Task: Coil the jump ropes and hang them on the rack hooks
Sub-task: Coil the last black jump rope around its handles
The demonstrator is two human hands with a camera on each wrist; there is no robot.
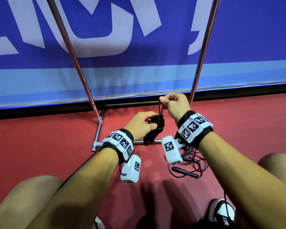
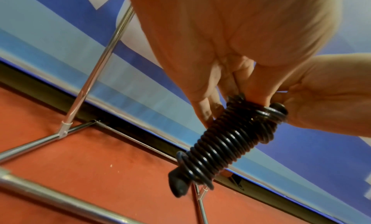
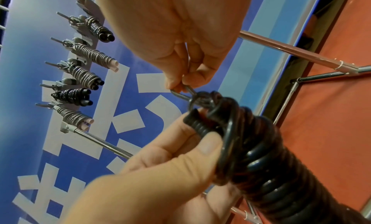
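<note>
Red matting (image 1: 40,146) runs under you up to a blue banner (image 1: 139,71) with large pale lettering, which closes off the far side. Between you and it stand the chrome rack (image 1: 69,45) uprights, slanting up and out of the head view, with the base bars forming a low frame on the floor; your hands sit inside that frame, so the uprights bound you on both sides and the near base bar (image 1: 152,141) lies just below the bundle. Your knees close the lower corners.

Your left hand (image 1: 141,123) has its fingers and thumb curled round the upper end of the coiled jump rope (image 1: 153,129), a black bundle wound tightly round its handles. Its long axis runs steeply, top end toward the banner and bottom end down toward the near bar, tilted a little to your left. Your right hand (image 1: 173,104) is above it, thumb and fingertips pinching a small loop of cord (image 1: 160,108) that rises from the top of the bundle.

A loose black jump rope (image 1: 186,167) lies tangled on the mat below your right wrist, beside your right knee.

From the right wrist view, five wound ropes (image 3: 80,78) hang side by side on the rack hooks (image 3: 58,65), in front of the banner.
</note>
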